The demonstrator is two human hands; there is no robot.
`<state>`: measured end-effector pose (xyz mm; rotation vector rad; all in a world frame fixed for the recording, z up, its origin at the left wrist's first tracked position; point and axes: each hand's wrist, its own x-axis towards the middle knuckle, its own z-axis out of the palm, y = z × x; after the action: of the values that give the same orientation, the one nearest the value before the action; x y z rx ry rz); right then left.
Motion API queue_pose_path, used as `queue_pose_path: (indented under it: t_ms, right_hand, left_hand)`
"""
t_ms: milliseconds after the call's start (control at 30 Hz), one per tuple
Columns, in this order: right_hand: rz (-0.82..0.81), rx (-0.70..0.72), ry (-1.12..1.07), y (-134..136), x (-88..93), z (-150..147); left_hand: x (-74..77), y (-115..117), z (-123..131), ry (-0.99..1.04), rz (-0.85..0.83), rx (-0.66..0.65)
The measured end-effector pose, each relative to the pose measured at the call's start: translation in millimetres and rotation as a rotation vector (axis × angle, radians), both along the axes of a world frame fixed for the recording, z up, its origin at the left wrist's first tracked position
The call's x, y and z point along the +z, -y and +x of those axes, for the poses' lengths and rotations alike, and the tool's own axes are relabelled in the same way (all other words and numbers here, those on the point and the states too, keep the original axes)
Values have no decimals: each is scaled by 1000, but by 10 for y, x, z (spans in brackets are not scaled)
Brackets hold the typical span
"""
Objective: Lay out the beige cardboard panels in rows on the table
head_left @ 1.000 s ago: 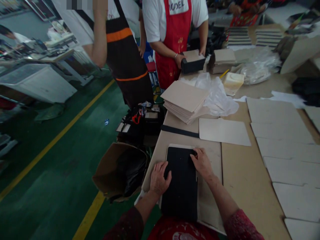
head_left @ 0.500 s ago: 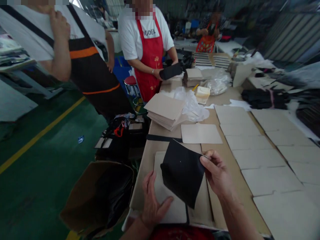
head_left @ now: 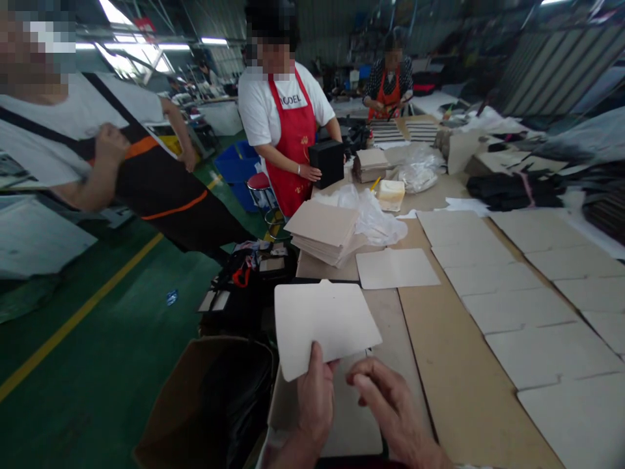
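My left hand (head_left: 316, 397) grips the near edge of a pale beige sheet (head_left: 325, 322), thumb on top and fingers underneath. The sheet is stiff-looking, with rounded corners and a small tab on its far edge. It is held above the table, tilted towards me. Just right of it, my right hand (head_left: 388, 400) is closed, its fingers curled in and the thumb near the index fingertip. Nothing shows in that hand. Below both hands lies another pale sheet (head_left: 354, 430), partly hidden by them.
Overlapping rows of pale sheets (head_left: 517, 303) cover the table's right side. Beyond my hands are a single sheet (head_left: 398, 268), a stack of sheets (head_left: 322, 225) and a plastic bag (head_left: 381, 221). An open carton (head_left: 170, 397) stands at left. A co-worker in a red apron (head_left: 293, 137) holds a black box (head_left: 327, 163).
The sheet has turned from its black face to its beige face and moved left. My left hand now grips it, and my right hand has let go. The camera view has tilted up.
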<state>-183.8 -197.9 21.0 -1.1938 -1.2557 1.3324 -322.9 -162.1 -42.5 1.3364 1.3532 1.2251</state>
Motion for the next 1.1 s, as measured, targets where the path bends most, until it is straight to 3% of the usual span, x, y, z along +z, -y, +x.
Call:
queue_pose_path:
  t_ms: [67, 133, 200, 300, 400, 500, 567, 667, 767, 867, 1100]
  right_hand:
    - [-367, -95, -159, 66, -213, 139]
    - [-554, -166, -335, 128, -408, 248]
    - [-566, -284, -469, 174, -563, 333]
    - [-519, -517, -592, 182, -711, 473]
    - [-490, -648, -623, 71, -758, 693]
    - [-417, -648, -595, -188, -789, 1002]
    - [-405, -646, -558, -422, -873, 1231]
    - [-530, -721, -442, -772, -1124, 1537]
    - [-637, -807, -378, -1002, -1407, 1728]
    - [-655, -815, -378, -1079, -1570, 1803]
    - [-658, -794, -342, -1061, -1583, 1940]
  left_hand:
    - [94, -77, 68, 363, -160, 83]
    - [170, -77, 174, 769, -370, 146]
    - [200, -5, 292, 973, -509, 174]
    - [156, 152, 476, 1018, -639, 176]
    - [72, 199, 698, 1006, -715, 134]
    - [2, 28, 948, 950, -668, 50]
    - [-57, -162, 1083, 824, -645, -30]
    - [-192, -394, 1132, 532, -667, -87]
    - [-358, -430, 950, 337, -691, -9]
    - [-483, -299, 628, 223, -705, 113]
    - [-624, 47, 25, 12, -691, 368]
